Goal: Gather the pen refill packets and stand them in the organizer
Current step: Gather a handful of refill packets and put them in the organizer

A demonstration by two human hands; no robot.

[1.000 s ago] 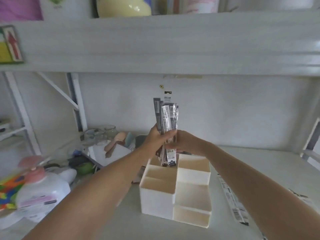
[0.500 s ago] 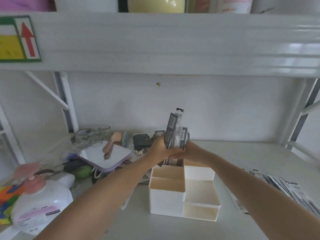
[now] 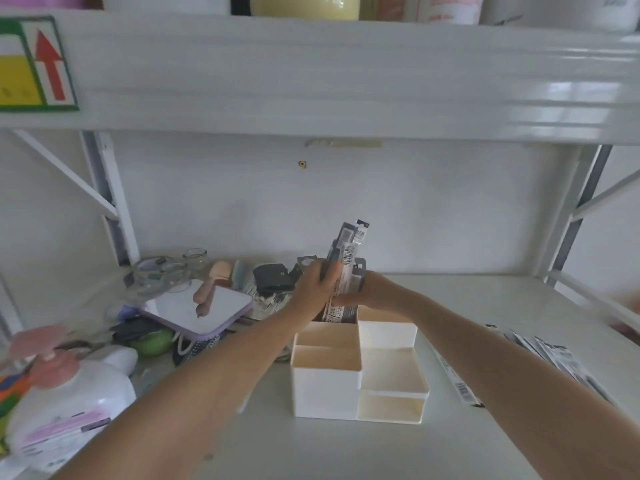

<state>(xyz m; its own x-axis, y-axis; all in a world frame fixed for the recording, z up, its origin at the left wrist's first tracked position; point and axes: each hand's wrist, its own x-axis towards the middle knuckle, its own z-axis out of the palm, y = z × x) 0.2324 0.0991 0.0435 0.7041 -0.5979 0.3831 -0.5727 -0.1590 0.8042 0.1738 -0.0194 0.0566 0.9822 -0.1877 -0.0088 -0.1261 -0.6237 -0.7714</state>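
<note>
White shelf unit [image 3: 311, 74] overhead, pale desk [image 3: 450, 445] below with clutter crowding the left: round-cornered mirror [image 3: 197, 308], pump bottle [image 3: 65, 396], glass jars [image 3: 166, 271]. White plastic organizer [image 3: 356, 372] mid-desk, boxy and stepped, five compartments by my count. Left hand [image 3: 313, 289] and right hand [image 3: 370, 292] both wrapped tight around one bundle of pen refill packets [image 3: 346, 268], glossy and thin, upright with bottom ends dipping into the back-left compartment. Can't count the bundle. More loose packets [image 3: 540, 355] flat on the desk at right, partly behind the right forearm.
</note>
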